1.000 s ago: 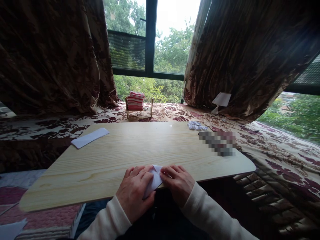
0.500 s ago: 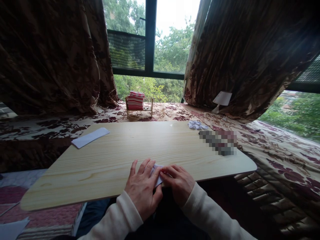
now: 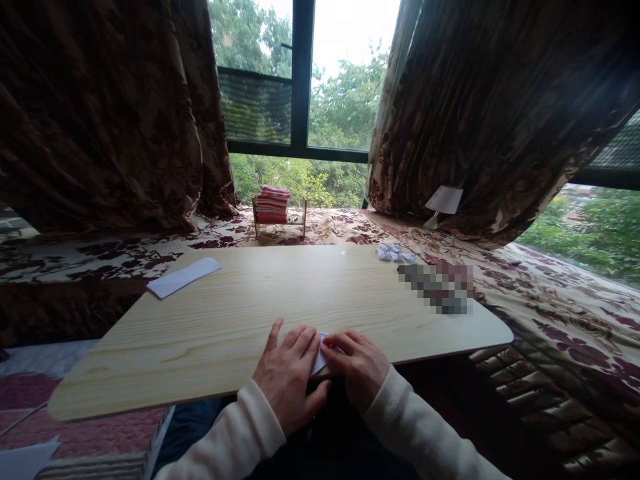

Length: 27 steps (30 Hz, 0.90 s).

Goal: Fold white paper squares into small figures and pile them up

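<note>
A small folded piece of white paper (image 3: 319, 362) lies at the near edge of the pale wooden table (image 3: 240, 300), mostly covered by my hands. My left hand (image 3: 289, 377) rests flat over its left part, fingers stretched out and the thumb apart, below the table's edge. On the other side, my right hand (image 3: 361, 370) has its fingers curled, thumb and forefinger pinching the paper's right part. How the paper is folded under the hands is hidden.
Folded white paper strips (image 3: 184, 277) lie at the table's left. Crumpled-looking white paper pieces (image 3: 395, 253) sit at the far right, beside a blurred-out patch. Behind stand a small wooden rack (image 3: 304, 220) with pink striped cloths (image 3: 273, 205) and a white lamp (image 3: 444, 200).
My left hand's fingers have slid slightly right and drawn closer together, covering more of the paper. The right hand stays almost in place.
</note>
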Each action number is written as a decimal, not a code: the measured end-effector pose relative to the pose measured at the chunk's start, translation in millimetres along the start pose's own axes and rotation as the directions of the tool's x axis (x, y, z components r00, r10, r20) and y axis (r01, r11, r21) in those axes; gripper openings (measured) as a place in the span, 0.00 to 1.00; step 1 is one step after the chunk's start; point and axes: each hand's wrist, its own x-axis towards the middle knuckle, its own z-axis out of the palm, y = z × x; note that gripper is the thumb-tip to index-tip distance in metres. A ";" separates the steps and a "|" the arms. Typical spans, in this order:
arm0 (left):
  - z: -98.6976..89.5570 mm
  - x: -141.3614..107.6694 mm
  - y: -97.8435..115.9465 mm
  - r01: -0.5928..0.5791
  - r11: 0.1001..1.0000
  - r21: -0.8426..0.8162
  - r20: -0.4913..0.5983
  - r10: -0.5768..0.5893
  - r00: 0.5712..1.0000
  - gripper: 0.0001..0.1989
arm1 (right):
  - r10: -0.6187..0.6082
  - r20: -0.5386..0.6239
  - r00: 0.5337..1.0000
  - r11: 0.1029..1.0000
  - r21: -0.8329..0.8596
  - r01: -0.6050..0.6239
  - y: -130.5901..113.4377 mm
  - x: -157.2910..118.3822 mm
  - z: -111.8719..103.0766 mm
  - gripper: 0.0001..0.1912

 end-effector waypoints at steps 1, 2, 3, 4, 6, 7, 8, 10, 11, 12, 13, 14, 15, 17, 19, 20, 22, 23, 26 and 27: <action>0.7 -1.2 1.1 -0.008 1.000 -0.019 0.015 0.008 1.000 0.24 | 0.006 -0.002 1.000 1.000 0.014 -0.006 0.4 -0.9 -0.2 0.16; 1.2 -2.1 1.8 -0.006 0.999 -0.034 0.030 0.007 1.000 0.25 | 0.013 -0.004 1.000 0.999 0.032 -0.013 1.0 -1.6 -0.4 0.16; 1.5 -2.8 2.2 -0.001 0.999 -0.043 0.042 0.003 0.999 0.25 | 0.027 -0.001 1.000 0.998 0.053 -0.027 2.0 -2.1 -0.5 0.17; 1.6 -3.1 2.2 0.003 0.999 -0.048 0.051 0.000 0.999 0.26 | 0.046 0.007 0.999 0.996 0.073 -0.047 3.0 -1.9 -0.6 0.18; 1.8 -3.1 1.4 -0.002 0.999 -0.052 0.061 0.006 0.998 0.26 | 0.093 0.033 0.995 0.992 0.082 -0.095 4.3 0.7 0.1 0.21; 2.1 -2.9 0.9 -0.008 0.999 -0.052 0.062 0.011 0.998 0.26 | 0.114 0.053 0.992 0.991 0.062 -0.117 4.2 3.2 0.9 0.22; 2.5 -2.7 0.5 -0.013 0.999 -0.050 0.061 0.016 0.998 0.26 | 0.135 0.072 0.988 0.990 0.027 -0.137 3.5 6.4 2.0 0.21; 3.7 -2.3 0.3 -0.012 0.999 -0.042 0.057 0.015 0.998 0.27 | 0.168 0.113 0.979 0.984 -0.072 -0.161 0.6 13.5 5.1 0.15; 4.4 -2.2 0.4 -0.010 0.999 -0.040 0.054 0.012 0.998 0.27 | 0.180 0.132 0.975 0.979 -0.125 -0.164 -1.1 16.8 6.9 0.12; 4.9 -2.1 0.7 -0.006 0.999 -0.039 0.051 0.008 0.999 0.27 | 0.182 0.145 0.973 0.972 -0.179 -0.155 -2.7 19.4 8.7 0.10; 5.2 -2.0 1.2 -0.002 0.999 -0.039 0.049 0.004 0.999 0.28 | 0.177 0.150 0.973 0.963 -0.229 -0.140 -3.9 21.1 10.5 0.09; 5.3 -1.9 1.6 0.002 0.999 -0.041 0.048 0.000 0.999 0.27 | 0.161 0.152 0.975 0.956 -0.269 -0.116 -4.7 21.8 12.2 0.09; 5.2 -1.8 2.0 0.006 0.999 -0.043 0.048 -0.004 0.999 0.27 | 0.138 0.151 0.979 0.950 -0.299 -0.087 -4.8 21.5 13.6 0.09; 4.5 -1.5 2.5 0.007 0.999 -0.044 0.051 -0.005 0.999 0.27 | 0.104 0.135 0.985 0.939 -0.340 -0.053 -3.8 17.7 15.5 0.09; 3.9 -1.2 2.5 0.007 0.999 -0.040 0.058 -0.005 0.998 0.27 | 0.099 0.101 0.990 0.924 -0.379 -0.053 -1.7 10.7 16.1 0.09; 3.7 -1.1 2.5 0.009 0.999 -0.036 0.060 -0.007 0.998 0.26 | 0.103 0.081 0.991 0.913 -0.403 -0.062 -0.4 6.3 15.7 0.09; 3.4 -1.2 2.7 0.012 1.000 -0.027 0.060 -0.011 0.998 0.26 | 0.117 0.046 0.992 0.890 -0.449 -0.084 3.1 -3.4 13.1 0.10; 3.2 -1.3 3.3 0.011 1.000 -0.024 0.055 -0.010 0.998 0.26 | 0.124 0.040 0.991 0.882 -0.463 -0.092 5.5 -8.2 10.6 0.11; 0.4 -0.7 8.5 0.020 1.000 -0.017 0.037 -0.019 0.999 0.25 | 0.161 0.074 0.984 0.895 -0.430 -0.114 16.5 -20.9 -2.6 0.12; -1.6 0.0 11.4 0.036 0.999 -0.011 0.038 -0.036 0.999 0.26 | 0.185 0.092 0.978 0.909 -0.393 -0.135 20.9 -24.0 -8.5 0.13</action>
